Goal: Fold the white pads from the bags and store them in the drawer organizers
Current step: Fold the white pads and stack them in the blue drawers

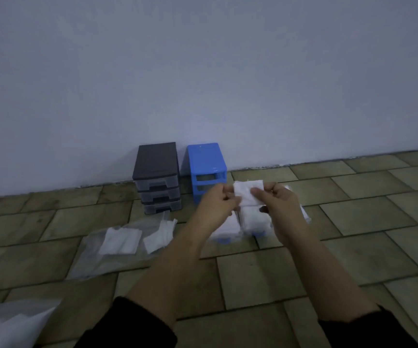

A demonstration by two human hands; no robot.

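Nearest, at the bottom left corner, lies a clear plastic bag [9, 322]. Farther on, left of the forearms, a second bag [97, 252] rests on the tiled floor [353, 259] with white pads [121, 241] showing through it, not yet taken out. Above the floor the left hand [218, 204] and right hand [278, 204] each pinch one side of a white pad [246, 193] held up between them, seemingly mid-fold. Directly below sit two drawers [240, 227], already filled with pads. Against the far wall stand a dark organizer [156, 177], drawers in, and a blue frame [206, 169] with open slots. I judge the work partly done.
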